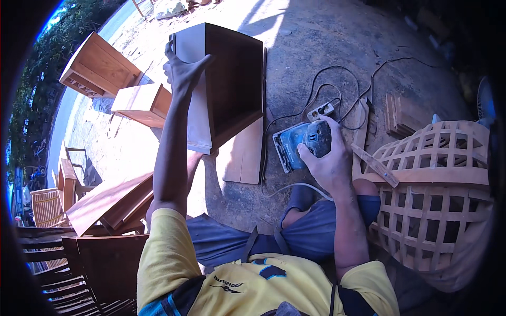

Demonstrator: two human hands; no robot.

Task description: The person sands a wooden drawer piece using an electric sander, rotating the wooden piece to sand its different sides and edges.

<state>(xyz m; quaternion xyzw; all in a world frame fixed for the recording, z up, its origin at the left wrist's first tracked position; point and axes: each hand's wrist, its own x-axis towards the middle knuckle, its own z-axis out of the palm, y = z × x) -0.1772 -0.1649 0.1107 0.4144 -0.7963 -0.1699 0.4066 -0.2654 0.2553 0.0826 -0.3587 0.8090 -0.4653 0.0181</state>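
An open-fronted wooden box (232, 79), like a small cabinet or drawer case, stands tilted in front of me, its inside in dark shadow. My left hand (184, 71) grips its left side, thumb spread toward the open rim and fingers round the far edge. On the right, my right hand (329, 160) is wrapped over a blue and black electric sander (296, 145). The sander is held apart from the box, with its flat pad turned toward the left. A pale cable (300, 185) runs below it, near my knee.
A power strip (320, 111) and looping black cord (340, 68) lie beyond the sander. Wooden boards (245, 152) rest beneath the box. To the right are a lattice wooden piece (432, 168) and stacked slats (403, 116). Several furniture pieces (100, 66) stand at left.
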